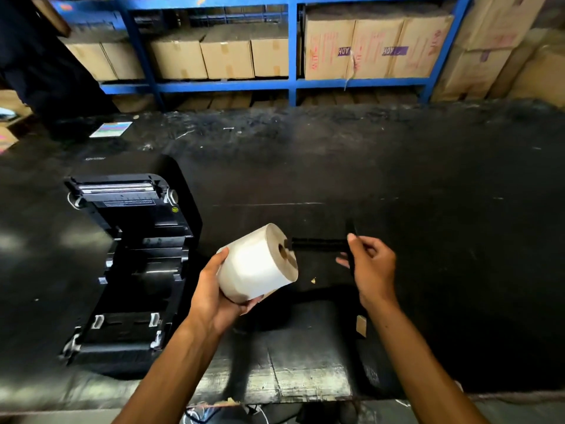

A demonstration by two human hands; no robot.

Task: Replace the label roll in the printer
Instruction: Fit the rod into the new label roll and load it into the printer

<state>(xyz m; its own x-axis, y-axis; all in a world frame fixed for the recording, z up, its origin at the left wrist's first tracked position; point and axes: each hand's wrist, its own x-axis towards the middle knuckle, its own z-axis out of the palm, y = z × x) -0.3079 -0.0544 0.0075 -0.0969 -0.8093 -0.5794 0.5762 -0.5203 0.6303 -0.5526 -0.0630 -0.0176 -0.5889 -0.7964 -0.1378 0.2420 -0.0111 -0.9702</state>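
A white label roll (255, 266) with a brown cardboard core rests in my left hand (214, 293), held up over the black table, its core end facing right. My right hand (371, 264) pinches the flanged end of a black spindle (319, 243), which lies level with its tip at the mouth of the roll's core. The black label printer (131, 261) stands at the left with its lid swung open and its roll bay showing no roll.
The black worktable (397, 179) spreads wide to the right. A small cardboard scrap (361, 325) lies near my right wrist and a colourful card (111, 129) at the far left. Blue shelving (292, 84) with cardboard boxes stands behind the table.
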